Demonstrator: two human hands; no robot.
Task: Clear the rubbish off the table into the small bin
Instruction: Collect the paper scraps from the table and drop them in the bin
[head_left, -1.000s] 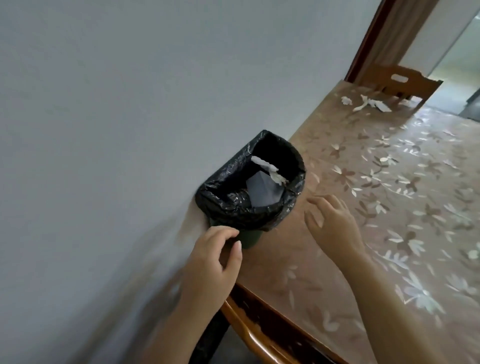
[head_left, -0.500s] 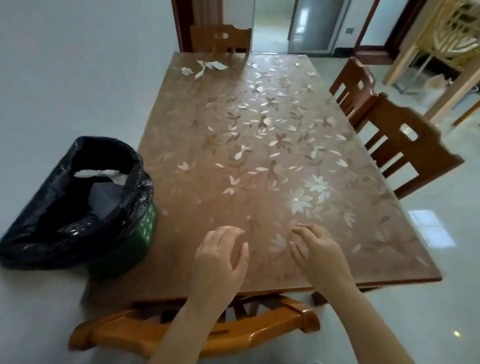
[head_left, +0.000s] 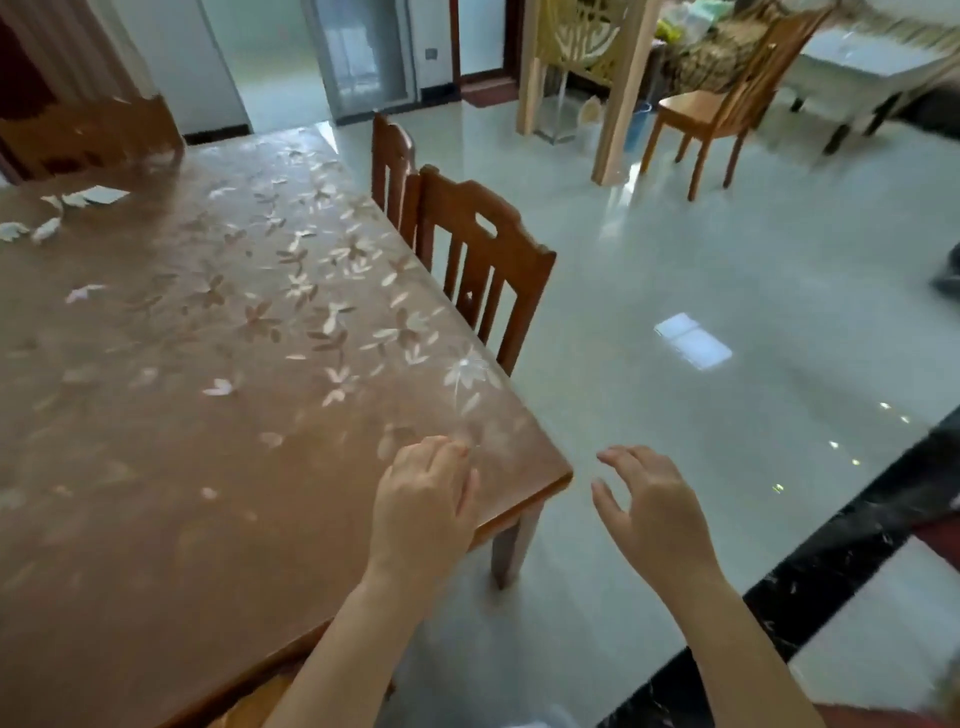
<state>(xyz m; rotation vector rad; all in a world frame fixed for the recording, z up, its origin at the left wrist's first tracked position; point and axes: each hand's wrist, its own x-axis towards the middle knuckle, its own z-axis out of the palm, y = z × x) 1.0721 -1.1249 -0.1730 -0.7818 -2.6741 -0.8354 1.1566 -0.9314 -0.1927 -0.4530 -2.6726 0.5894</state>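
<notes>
A handful of white paper scraps (head_left: 47, 228) lies scattered at the far left end of a long brown table (head_left: 156, 467), whose glossy top is printed with pale flowers. Most are small, torn and crumpled, lying close together near the left edge of view. One flat rectangular piece (head_left: 105, 195) rests just beyond them, nearer the table's far end, slightly blurred.
</notes>
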